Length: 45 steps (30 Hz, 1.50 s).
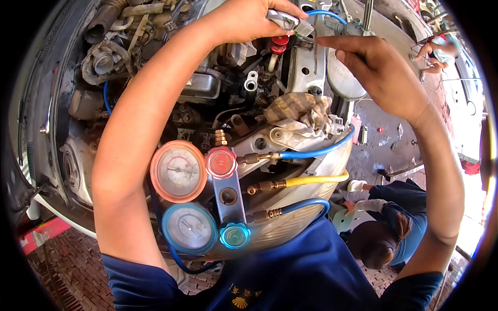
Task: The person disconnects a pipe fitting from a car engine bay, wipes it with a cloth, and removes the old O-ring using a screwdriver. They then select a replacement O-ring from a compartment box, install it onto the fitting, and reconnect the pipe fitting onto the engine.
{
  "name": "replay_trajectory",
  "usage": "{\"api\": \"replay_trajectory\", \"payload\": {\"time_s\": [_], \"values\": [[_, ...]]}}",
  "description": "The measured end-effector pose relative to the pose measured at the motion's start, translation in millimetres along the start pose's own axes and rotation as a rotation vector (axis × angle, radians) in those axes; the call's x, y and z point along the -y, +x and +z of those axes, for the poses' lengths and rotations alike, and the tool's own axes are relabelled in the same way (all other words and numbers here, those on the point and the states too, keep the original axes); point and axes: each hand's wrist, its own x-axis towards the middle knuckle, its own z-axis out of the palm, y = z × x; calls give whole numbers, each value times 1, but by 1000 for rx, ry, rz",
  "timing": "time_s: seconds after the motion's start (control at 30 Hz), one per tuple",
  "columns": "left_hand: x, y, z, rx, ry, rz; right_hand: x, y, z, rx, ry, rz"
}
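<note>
closest in, the gauge set lies by the headlight; a tug on its blue hose could drag it down; beyond, the crumpled cloth could slip among the engine parts if brushed; farther out, the left hand is closed on a grey piece, droppable if gripped loosely; the right hand, half open, seems empty, its forefinger near enough to get pinched

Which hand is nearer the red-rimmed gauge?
Left. The left hand is beyond the red-rimmed gauge and slightly to its right, gripping a grey piece; the right hand is farther off, beyond and well to the right.
</note>
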Motion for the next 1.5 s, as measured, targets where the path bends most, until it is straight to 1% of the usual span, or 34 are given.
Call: {"api": "replay_trajectory", "payload": {"time_s": [0.03, 0.13, 0.2, 0.23, 0.3, 0.43, 0.5, 0.53, 0.57, 0.63, 0.7, 0.73, 0.77, 0.8, 0.83, 0.9, 1.03, 1.07, 1.1, 1.13, 1.17, 1.2, 1.23, 1.3, 1.33, 1.4, 1.43, 1.5], "values": [[-1, 0, 0, 2, -1, 1, -4, 1, 0, -1, 0, 2], [-5, 0, 1, 21, 48, -2, -2, 7, -4, -18, 138, -5], [-8, 0, 4, -8, 68, 0, 11, 15, -22, 228, 346, 379], [-8, 0, 5, -5, 68, 3, 17, 18, -28, 225, 347, 381], [-10, 0, 8, -57, 96, 50, 27, 21, -37, 292, 397, 543], [-13, -1, 8, -41, 136, 72, 21, 20, -35, 265, 394, 555], [-12, 0, 10, -69, 212, 91, 10, 21, -34, 284, 353, 438], [-13, 1, 11, -69, 212, 91, 0, 19, -28, 284, 353, 438], [-14, 1, 12, -72, 185, 60, -12, 15, -20, 181, 245, 237], [-14, 2, 13, -73, 156, 30, -12, 14, -17, 77, 137, 40], [-14, 3, 15, -89, 177, 17, -5, 17, -25, 164, 185, 139], [-15, 3, 16, -88, 176, 17, 8, 22, -37, 164, 186, 140], [-17, 2, 17, -90, 126, -37, 27, 27, -53, 270, 169, 199], [-19, 2, 17, -92, 77, -92, 34, 29, -56, 322, 160, 228], [-21, 1, 17, -92, 78, -91, 41, 30, -59, 374, 150, 256], [-23, -1, 16, -97, 180, 21, 44, 29, -58, 374, 116, 269], [-21, 2, 18, -111, 204, 41, 40, 30, -55, 357, 73, 261], [-25, 2, 18, -88, 121, -69, 25, 35, -51, 415, 129, 371], [-29, 2, 18, -65, 36, -178, 25, 39, -54, 445, 158, 426], [-27, 2, 18, -65, 36, -178, 30, 44, -58, 473, 184, 482], [-26, 2, 18, -74, 111, -111, 40, 51, -75, 574, 251, 532], [-24, 2, 18, -81, 186, -43, 42, 50, -74, 624, 284, 556], [-23, 2, 19, -82, 186, -43, 45, 48, -73, 675, 317, 581], [-20, 3, 21, -98, 172, -39, 26, 28, -39, 301, 94, 322], [-18, 3, 21, -98, 172, -39, 23, 22, -35, 301, 94, 322], [-21, 3, 22, -115, 280, 54, 20, 13, -30, 134, -226, -50], [-25, 3, 22, -115, 280, 55, 20, 11, -26, 133, -226, -49], [-34, 4, 23, -61, 11, -255, 19, 9, -19, 60, -271, -88]]}}
